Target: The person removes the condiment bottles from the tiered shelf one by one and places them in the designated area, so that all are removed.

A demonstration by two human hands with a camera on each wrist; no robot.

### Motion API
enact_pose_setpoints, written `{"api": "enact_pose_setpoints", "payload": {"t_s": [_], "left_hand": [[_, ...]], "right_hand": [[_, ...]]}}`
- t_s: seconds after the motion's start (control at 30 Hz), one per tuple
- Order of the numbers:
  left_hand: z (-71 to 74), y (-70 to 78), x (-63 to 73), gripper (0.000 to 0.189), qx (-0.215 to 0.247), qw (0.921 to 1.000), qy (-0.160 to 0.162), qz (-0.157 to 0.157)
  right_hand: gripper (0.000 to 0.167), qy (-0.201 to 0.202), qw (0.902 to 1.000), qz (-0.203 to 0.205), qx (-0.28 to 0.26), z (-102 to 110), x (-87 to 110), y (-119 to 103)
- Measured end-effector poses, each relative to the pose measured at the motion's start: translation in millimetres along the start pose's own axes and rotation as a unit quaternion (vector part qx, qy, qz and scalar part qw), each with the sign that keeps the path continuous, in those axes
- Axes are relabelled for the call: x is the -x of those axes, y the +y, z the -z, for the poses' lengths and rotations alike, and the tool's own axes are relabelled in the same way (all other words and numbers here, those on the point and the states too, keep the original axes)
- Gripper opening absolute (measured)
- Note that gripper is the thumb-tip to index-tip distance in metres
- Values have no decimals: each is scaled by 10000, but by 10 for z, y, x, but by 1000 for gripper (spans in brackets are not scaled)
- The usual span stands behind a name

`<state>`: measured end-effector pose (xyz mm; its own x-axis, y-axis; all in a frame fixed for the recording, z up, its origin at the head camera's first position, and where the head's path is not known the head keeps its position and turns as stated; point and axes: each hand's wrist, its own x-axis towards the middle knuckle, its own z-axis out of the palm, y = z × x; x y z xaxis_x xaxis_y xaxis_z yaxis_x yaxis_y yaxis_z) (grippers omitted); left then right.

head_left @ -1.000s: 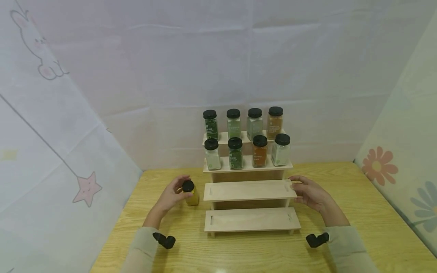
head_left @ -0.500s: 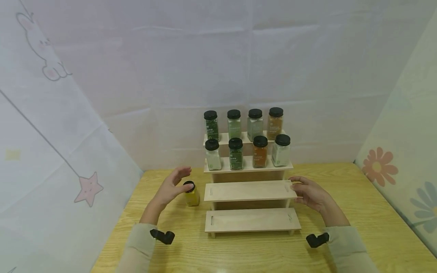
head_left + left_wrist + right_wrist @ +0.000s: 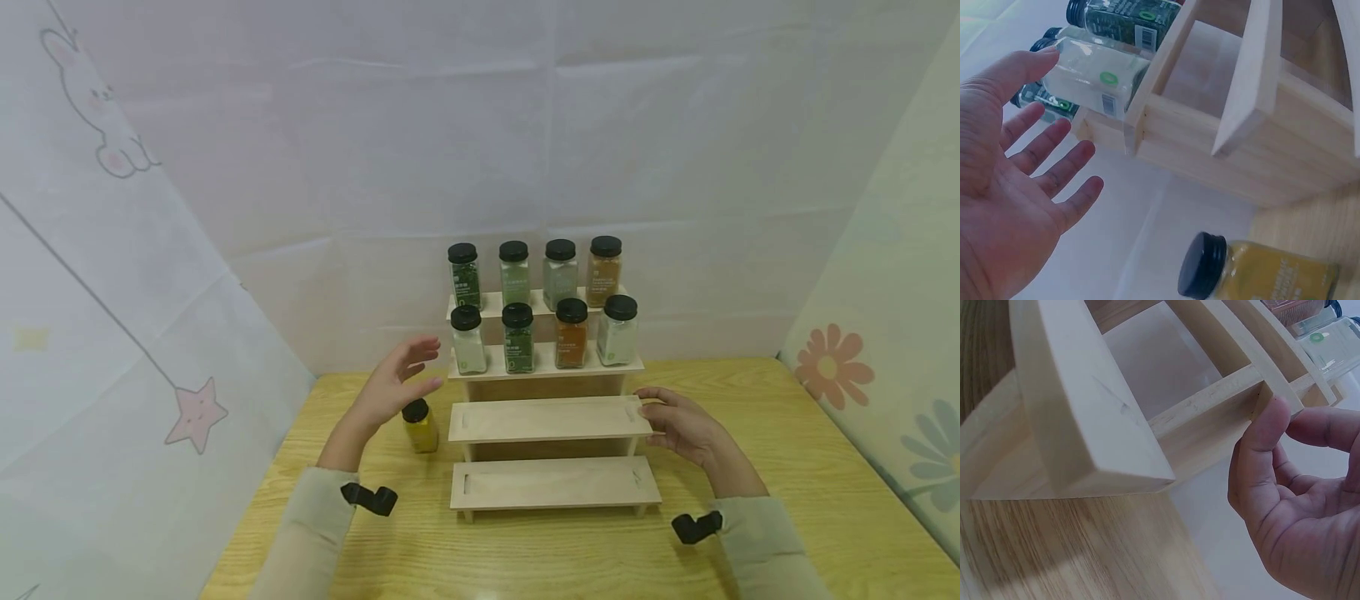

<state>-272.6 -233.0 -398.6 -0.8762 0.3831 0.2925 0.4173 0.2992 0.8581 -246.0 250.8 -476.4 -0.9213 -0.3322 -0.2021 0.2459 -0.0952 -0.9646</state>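
Observation:
A pale wooden tiered spice rack (image 3: 551, 419) stands on the table. With thumb and fingers, my right hand (image 3: 681, 427) grips the right end of its second tier from the front; the right wrist view shows the thumb (image 3: 1269, 422) at the board's corner. My left hand (image 3: 388, 390), fingers spread, is raised left of the rack and holds nothing. Below it, a jar of yellow spice (image 3: 422, 433) with a black lid stands on the table beside the rack. Closest to the left fingertips is a jar of white powder (image 3: 469, 350) on the tier above the gripped one.
Several black-lidded spice jars fill the two upper tiers, among them a dark green one (image 3: 518, 346), an orange-red one (image 3: 571, 342) and a tan one (image 3: 603, 279). The lowest tier (image 3: 555, 483) is a bare board. A pale cloth backdrop (image 3: 390, 167) hangs behind the wooden table (image 3: 555, 554).
My left hand has let go of the yellow spice jar and risen up and away toward the upper tiers. The jar stays on the table. My right hand keeps its grip on the rack.

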Motion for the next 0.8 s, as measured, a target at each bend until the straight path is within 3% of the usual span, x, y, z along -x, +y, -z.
{"api": "enact_pose_setpoints", "payload": {"t_s": [0.3, 0.67, 0.8], "left_hand": [[-47, 130, -189, 66, 63, 9998, 38, -168], [-107, 248, -398, 74, 268, 9995, 143, 81], [-126, 329, -438, 77, 475, 9987, 113, 165]], "right_hand": [[44, 46, 10000, 7, -31, -5, -17, 19], [35, 10, 10000, 37, -41, 2, -12, 20], [42, 1, 10000, 55, -24, 12, -25, 22]]}}
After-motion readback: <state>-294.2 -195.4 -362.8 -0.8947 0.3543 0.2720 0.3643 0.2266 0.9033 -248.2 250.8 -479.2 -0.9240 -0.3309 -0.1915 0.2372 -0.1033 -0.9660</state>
